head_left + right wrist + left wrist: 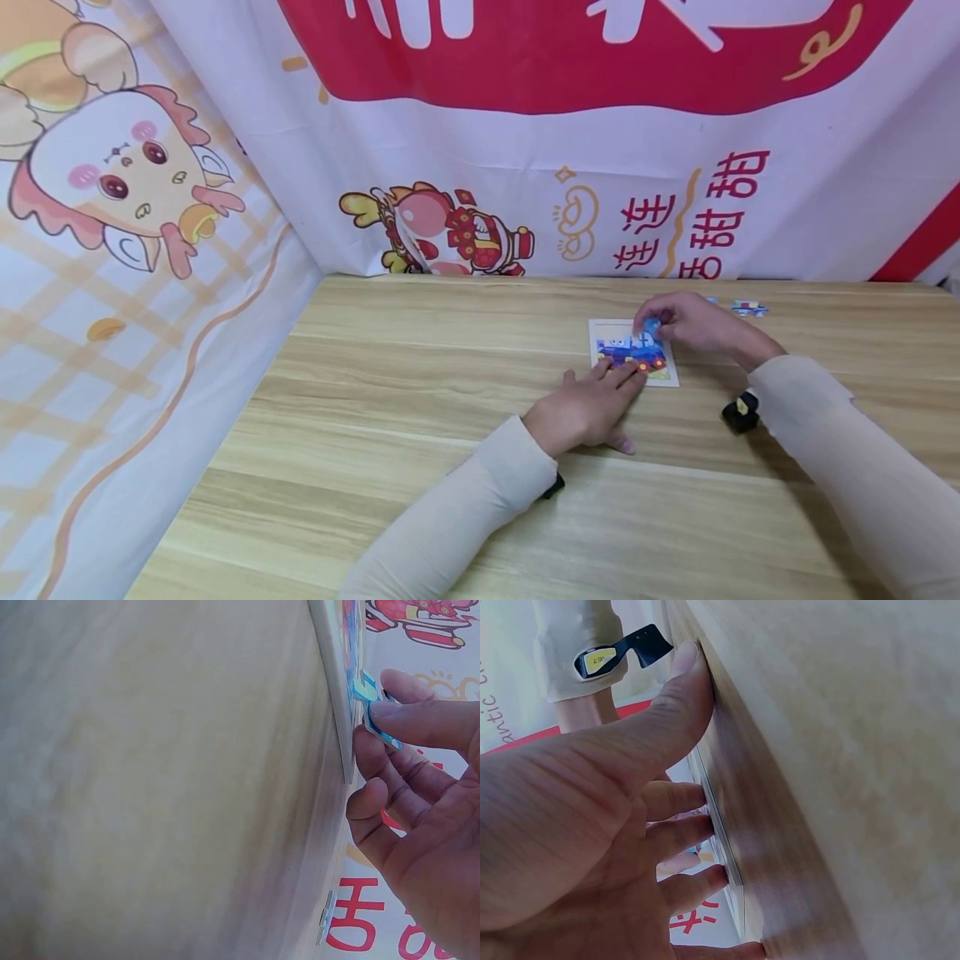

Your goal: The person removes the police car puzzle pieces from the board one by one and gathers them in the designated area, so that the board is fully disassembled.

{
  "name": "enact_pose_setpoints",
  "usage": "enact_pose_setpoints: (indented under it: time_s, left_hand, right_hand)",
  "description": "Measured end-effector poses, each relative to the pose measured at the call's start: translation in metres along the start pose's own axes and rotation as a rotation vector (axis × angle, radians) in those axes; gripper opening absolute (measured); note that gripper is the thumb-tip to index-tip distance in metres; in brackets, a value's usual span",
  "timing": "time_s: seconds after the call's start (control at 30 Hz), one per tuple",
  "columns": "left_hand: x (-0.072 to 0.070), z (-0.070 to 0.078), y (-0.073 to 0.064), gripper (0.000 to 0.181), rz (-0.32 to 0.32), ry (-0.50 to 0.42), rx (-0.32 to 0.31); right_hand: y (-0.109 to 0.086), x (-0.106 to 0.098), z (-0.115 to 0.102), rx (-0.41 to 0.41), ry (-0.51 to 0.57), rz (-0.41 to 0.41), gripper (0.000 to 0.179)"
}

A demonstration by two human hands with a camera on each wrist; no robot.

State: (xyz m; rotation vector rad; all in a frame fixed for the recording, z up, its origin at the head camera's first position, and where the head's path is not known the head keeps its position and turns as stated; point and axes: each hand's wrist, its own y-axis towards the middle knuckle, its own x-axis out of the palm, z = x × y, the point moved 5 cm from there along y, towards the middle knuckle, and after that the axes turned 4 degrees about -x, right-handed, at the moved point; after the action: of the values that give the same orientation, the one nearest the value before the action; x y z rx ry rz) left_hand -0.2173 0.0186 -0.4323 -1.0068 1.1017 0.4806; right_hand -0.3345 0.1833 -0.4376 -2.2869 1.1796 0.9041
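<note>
2 hands [588, 408], puzzle tray [611, 327] w/ pcs [615, 352] in, R [693, 321] pinching pc [651, 326]

The counter [337, 400] offered passage left of the puzzle board [669, 382]. The left hand [588, 408] barred its near edge, the right hand [690, 321] its far right corner; loose puzzle pieces [750, 307] lay beyond, and hanging cloth [480, 150] closed off the back.

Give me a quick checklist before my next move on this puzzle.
1. Piece gripped: ok, the right hand pinches it.
2. Board steadied: ok, the left hand has fingers on it.
3. Held piece lying flat: not ok, it is tilted.
4. Its match with the gap: cannot tell, fingers hide the spot.
5. All pieces placed: not ok, a loose piece lies on the table.
</note>
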Motion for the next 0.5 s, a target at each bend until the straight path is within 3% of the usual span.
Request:
enact_pose_setpoints:
  time_s: [0.5]
  left_hand:
    - [0.0006,-0.0003,-0.0003,0.098,0.002,0.018,-0.005]
  right_hand:
    - [-0.0019,-0.0013,-0.0017,0.027,-0.002,0.021,0.032]
